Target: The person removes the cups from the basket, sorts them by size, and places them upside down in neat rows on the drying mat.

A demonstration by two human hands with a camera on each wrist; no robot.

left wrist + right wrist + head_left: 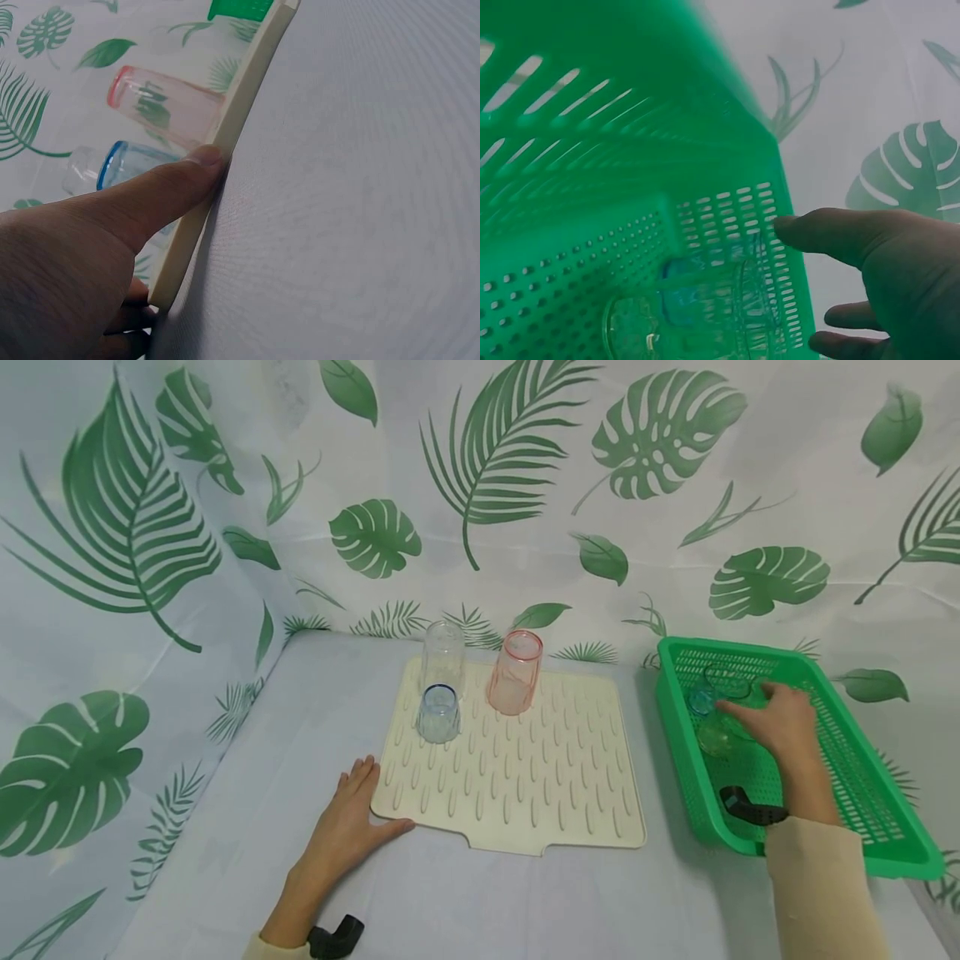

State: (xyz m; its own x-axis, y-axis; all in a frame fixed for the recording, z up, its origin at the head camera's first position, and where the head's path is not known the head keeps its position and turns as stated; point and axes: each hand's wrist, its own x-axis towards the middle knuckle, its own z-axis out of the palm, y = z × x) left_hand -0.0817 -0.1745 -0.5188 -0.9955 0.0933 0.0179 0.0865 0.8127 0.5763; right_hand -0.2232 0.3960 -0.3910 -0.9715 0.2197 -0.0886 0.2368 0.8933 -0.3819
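Observation:
My left hand (pixel 341 835) rests at the near left corner of a cream draining mat (pixel 510 793), its thumb along the front edge and its fingers by the left side. On the mat stand a tall clear glass (pixel 442 647), a pink-tinted glass (pixel 514 677) and a short blue-rimmed glass (pixel 438 718). Over the inside of a green plastic basket (pixel 678 777), my right hand (pixel 787 718) reaches with thumb and fingers spread apart. Just beside it in the basket lie a blue glass (pixel 702 700) and a pale yellowish glass (pixel 716 739). Nothing shows between the right fingers.
The basket's perforated walls rise around the right hand, at the right of the white-covered table (pixel 585 902). A leaf-patterned cloth (pixel 510 585) stands as a backdrop behind and at the left. Black straps with cameras sit on both wrists.

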